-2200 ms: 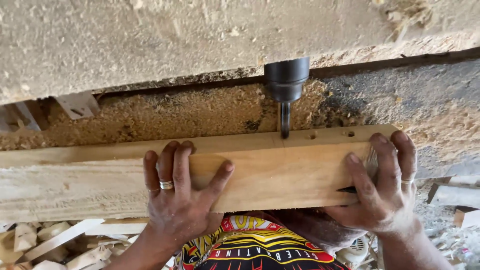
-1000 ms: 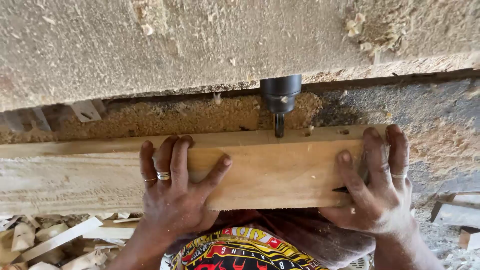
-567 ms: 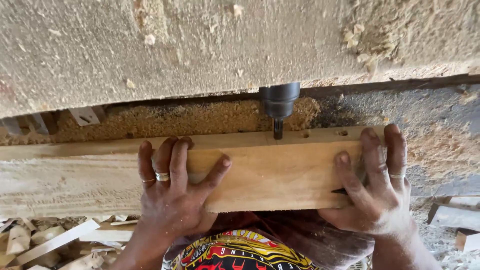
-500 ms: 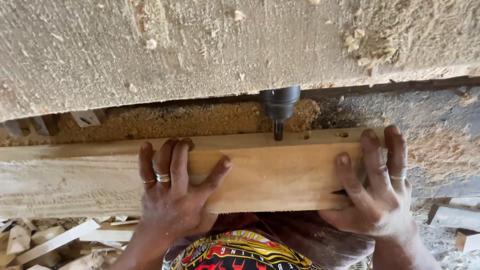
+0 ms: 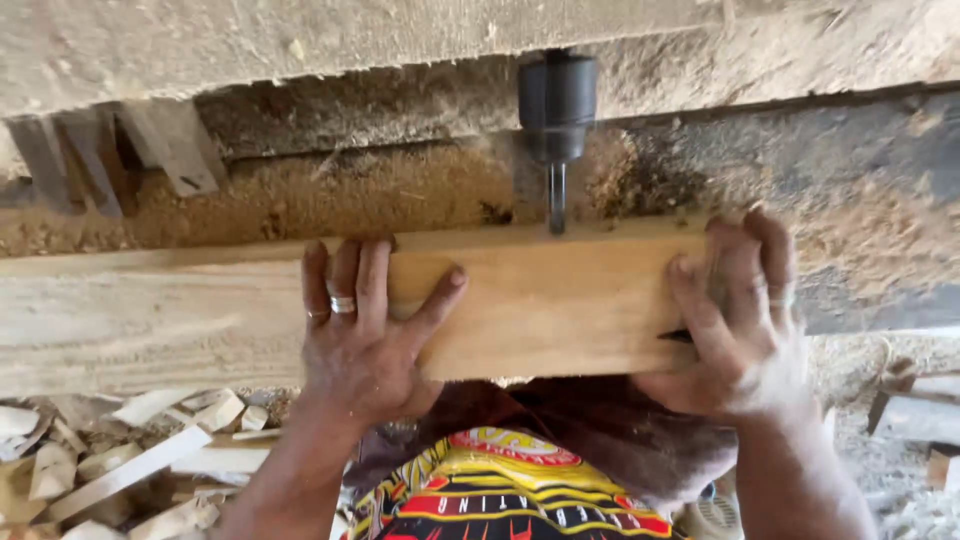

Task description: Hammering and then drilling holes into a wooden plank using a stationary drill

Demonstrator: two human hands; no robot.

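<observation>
A long pale wooden plank (image 5: 540, 300) lies on edge across the view. My left hand (image 5: 365, 335), with rings on two fingers, grips its front face near the middle, thumb spread to the right. Wrapped around the plank's right end is my right hand (image 5: 735, 325), fingers over the top edge. A black drill chuck (image 5: 556, 95) hangs above, and its dark bit (image 5: 556, 200) points down at the plank's top edge, the tip touching or just entering the wood between my hands.
A sawdust-covered machine bed (image 5: 330, 200) lies behind the plank, under a rough grey beam (image 5: 250, 40). Several pale wood offcuts (image 5: 120, 450) are heaped at the lower left. More scraps (image 5: 915, 415) lie at the lower right.
The camera has moved closer. The plank has shifted slightly under the bit, which now meets the top edge left of the earlier holes. Both hands keep their grip.
</observation>
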